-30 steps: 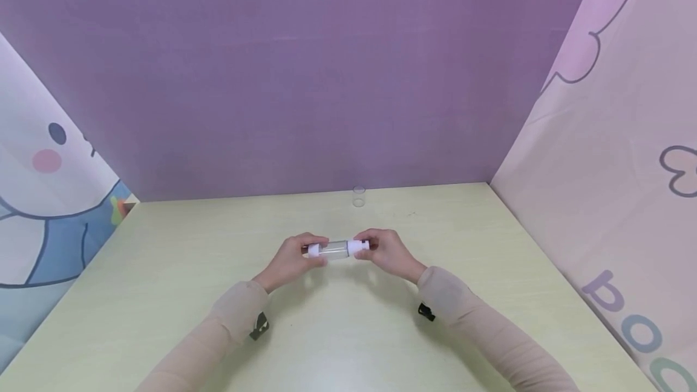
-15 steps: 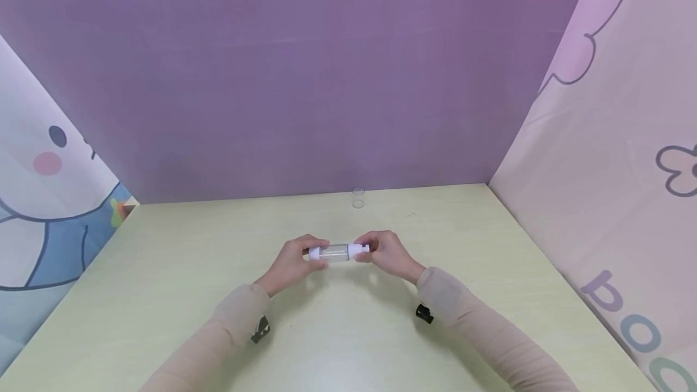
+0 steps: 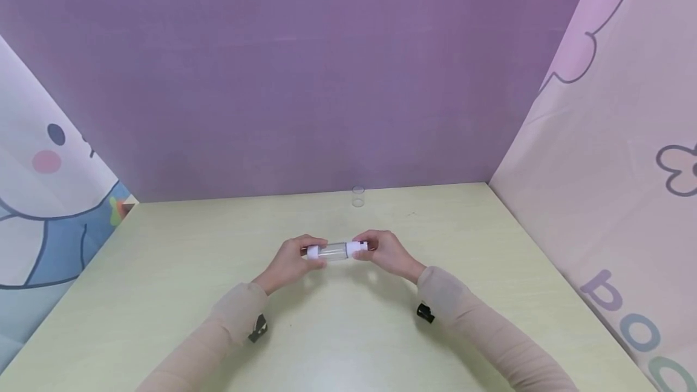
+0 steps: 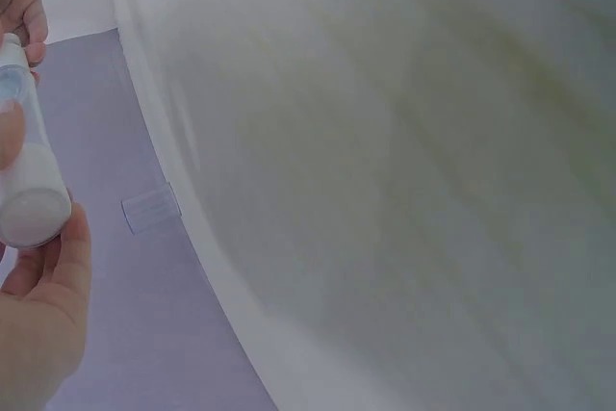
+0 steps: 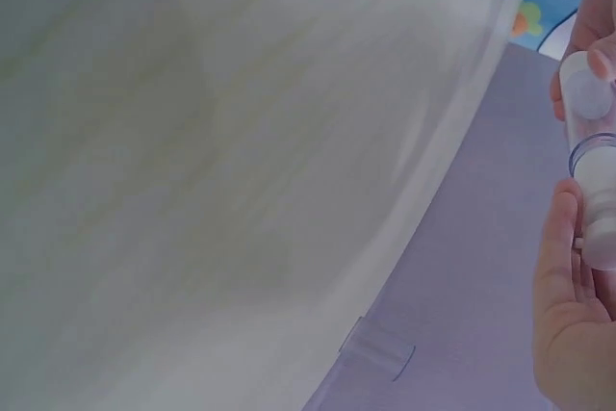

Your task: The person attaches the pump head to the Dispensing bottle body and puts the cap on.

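Both hands hold a small clear pump bottle sideways above the table. My left hand grips its white base, thumb on the near side and fingers on the far side. At the other end, my right hand pinches the white pump head. The bottle's transparent middle shows between the two hands. Farther back stands a clear cylindrical cap, apart from both hands; it also appears in the left wrist view. Parts of both hands and the bottle are cut off in the wrist views.
The pale green table ends at a purple backdrop, with the clear cap close to that edge. Printed cloth panels stand at the left and right. Small dark devices hang under both sleeve cuffs.
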The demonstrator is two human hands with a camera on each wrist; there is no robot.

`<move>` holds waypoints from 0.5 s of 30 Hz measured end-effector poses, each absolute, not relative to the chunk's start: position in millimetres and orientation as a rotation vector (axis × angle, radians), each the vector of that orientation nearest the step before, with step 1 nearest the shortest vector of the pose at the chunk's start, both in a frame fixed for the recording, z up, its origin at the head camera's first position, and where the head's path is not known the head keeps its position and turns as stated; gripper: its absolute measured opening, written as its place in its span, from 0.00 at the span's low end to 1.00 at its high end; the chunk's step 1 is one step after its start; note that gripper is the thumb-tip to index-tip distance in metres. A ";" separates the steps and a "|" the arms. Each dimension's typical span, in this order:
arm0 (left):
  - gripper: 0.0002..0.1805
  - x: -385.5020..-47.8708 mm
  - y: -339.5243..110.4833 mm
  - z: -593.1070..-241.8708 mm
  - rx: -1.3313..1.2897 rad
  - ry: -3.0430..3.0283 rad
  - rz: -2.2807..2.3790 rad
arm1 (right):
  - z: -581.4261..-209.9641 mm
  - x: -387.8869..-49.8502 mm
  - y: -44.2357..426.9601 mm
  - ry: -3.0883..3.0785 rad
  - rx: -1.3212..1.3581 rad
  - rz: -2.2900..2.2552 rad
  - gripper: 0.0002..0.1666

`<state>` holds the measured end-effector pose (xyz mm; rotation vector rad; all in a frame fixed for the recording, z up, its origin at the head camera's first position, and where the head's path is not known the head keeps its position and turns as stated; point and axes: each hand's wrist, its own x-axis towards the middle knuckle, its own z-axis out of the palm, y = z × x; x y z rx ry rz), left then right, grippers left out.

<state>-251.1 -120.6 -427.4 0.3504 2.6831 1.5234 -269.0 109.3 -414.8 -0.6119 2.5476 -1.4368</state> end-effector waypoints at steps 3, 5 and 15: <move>0.21 -251.9 -122.0 -427.9 0.333 2.668 1.534 | -415.0 -269.7 109.4 2.534 -0.624 -1.439 0.17; 0.21 -252.3 -123.2 -428.3 0.337 2.672 1.527 | -415.4 -270.2 109.7 2.523 -0.632 -1.434 0.19; 0.21 -251.2 -138.0 -430.2 0.354 2.707 1.543 | -412.4 -278.1 121.3 2.449 -0.627 -1.512 0.23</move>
